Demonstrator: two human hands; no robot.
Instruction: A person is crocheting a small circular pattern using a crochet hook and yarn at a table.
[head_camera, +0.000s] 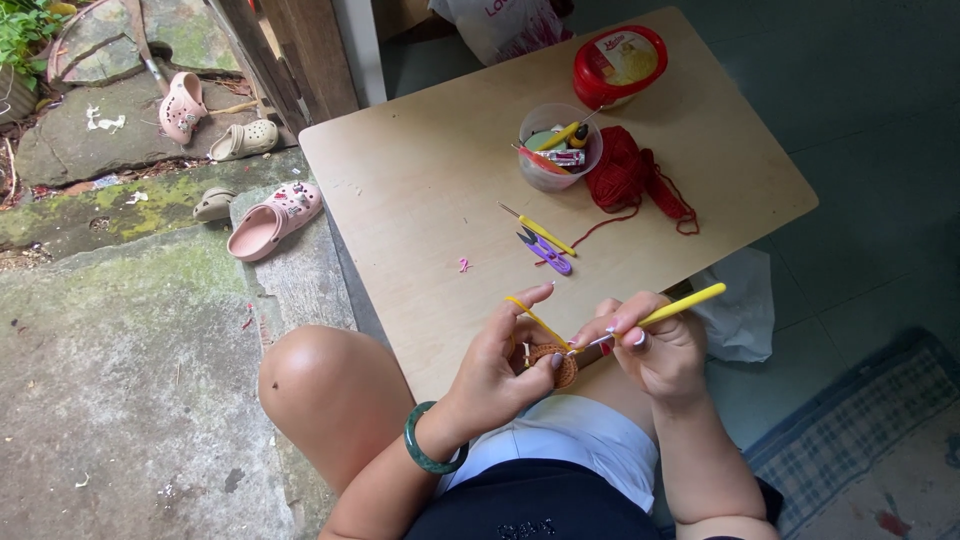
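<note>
A small round orange crochet piece (553, 362) is pinched in the closed fingers of the left hand (497, 372), above the near edge of the tabletop (420, 190), with yellow yarn (535, 320) best kept taut over the raised forefinger. To its right, a yellow-handled crochet hook (672, 310) is gripped by the right hand (655, 350); its long axis slopes from upper right down-left, tip at the piece.

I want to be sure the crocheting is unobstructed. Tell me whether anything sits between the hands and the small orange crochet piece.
Nothing visible does. The left hand holds the small round orange crochet piece directly in its fingers, and the right hand brings the yellow-handled crochet hook straight to it. The purple thread snips lie apart on the wooden table.
</note>
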